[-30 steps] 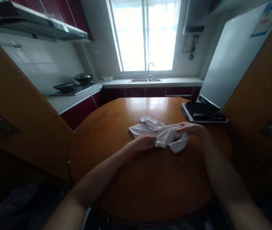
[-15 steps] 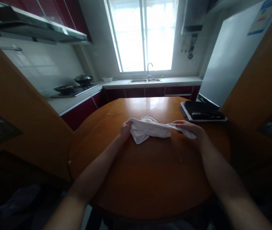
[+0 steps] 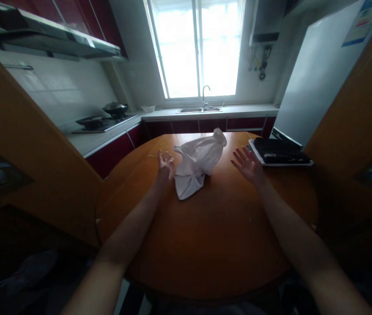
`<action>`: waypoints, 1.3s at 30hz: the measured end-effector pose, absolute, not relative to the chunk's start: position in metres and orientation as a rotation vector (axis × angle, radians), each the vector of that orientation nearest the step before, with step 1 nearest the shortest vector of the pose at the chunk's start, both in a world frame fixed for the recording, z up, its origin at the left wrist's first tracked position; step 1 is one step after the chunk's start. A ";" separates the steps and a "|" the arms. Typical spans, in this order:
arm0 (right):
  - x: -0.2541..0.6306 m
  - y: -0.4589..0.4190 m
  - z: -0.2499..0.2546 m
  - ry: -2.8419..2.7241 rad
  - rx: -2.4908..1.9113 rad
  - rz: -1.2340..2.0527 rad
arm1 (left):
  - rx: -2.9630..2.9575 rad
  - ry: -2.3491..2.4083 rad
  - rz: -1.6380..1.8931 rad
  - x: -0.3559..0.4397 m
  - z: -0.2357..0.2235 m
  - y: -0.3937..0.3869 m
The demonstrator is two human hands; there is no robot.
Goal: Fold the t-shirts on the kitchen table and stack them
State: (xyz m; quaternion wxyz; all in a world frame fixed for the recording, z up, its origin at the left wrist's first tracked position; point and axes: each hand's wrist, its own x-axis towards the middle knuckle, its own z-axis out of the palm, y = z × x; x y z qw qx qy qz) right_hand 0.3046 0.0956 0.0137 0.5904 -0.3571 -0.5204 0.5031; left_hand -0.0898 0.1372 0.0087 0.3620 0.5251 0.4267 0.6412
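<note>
A crumpled white cloth [image 3: 197, 159], perhaps a garment, is bunched over the far middle of the wooden table [image 3: 205, 245]. Its upper right end rises off the tabletop, and one pale corner hangs toward me. Just left of the cloth is my left hand [image 3: 165, 165], fingers spread and holding nothing. My right hand [image 3: 247, 165] is apart from the cloth on its right side, palm showing and fingers spread, with nothing in it. Whether the left hand's edge still touches the fabric, I cannot tell.
A stack of folded dark and white clothes [image 3: 281, 151] lies at the table's right edge. Beyond the table are a counter with a sink [image 3: 199, 110], a stove with a pan [image 3: 115, 109] at left, and a fridge [image 3: 317, 70] at right.
Both hands have let go of the white cloth, which was stretched between them. The cloth has bunched up and its right end has gone up and away. My right hand has moved left.
</note>
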 end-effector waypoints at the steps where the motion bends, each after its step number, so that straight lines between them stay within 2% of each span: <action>1: 0.297 0.098 0.011 -1.191 -0.838 1.167 | 1.421 1.185 1.741 -0.089 0.005 0.139; 3: 0.286 0.101 0.004 -1.171 -0.883 1.234 | 1.629 1.390 1.753 -0.088 -0.001 0.137; 5: 0.280 0.103 -0.005 -1.178 -0.950 1.295 | 1.907 1.505 1.554 -0.084 -0.004 0.130; 9: 0.271 0.102 -0.014 -1.261 -1.020 1.275 | 2.371 1.440 1.051 -0.061 -0.009 0.112; 13: 0.263 0.103 -0.018 -1.320 -1.065 1.230 | 2.531 1.371 0.819 -0.039 -0.018 0.102; 19: 0.257 0.112 -0.028 -1.510 -1.181 0.995 | 2.401 1.432 0.883 -0.047 -0.016 0.110; 24: 0.250 0.112 -0.033 -1.634 -1.231 0.847 | 2.033 1.953 1.308 -0.084 0.017 0.112; 27: 0.242 0.108 -0.034 -1.710 -1.226 0.782 | 2.207 2.001 1.447 -0.090 0.028 0.105; 29: 0.236 0.104 -0.036 -1.820 -1.192 0.693 | 2.379 1.831 1.346 -0.080 0.023 0.099; 31: 0.230 0.100 -0.037 -1.973 -1.144 0.538 | 2.489 1.672 1.096 -0.065 0.010 0.097; 34: 0.223 0.096 -0.039 -2.123 -1.132 0.349 | 2.528 1.627 0.803 -0.051 -0.011 0.102; 39: 0.222 0.094 -0.039 -2.189 -1.183 0.315 | 2.317 1.546 0.950 -0.068 -0.013 0.122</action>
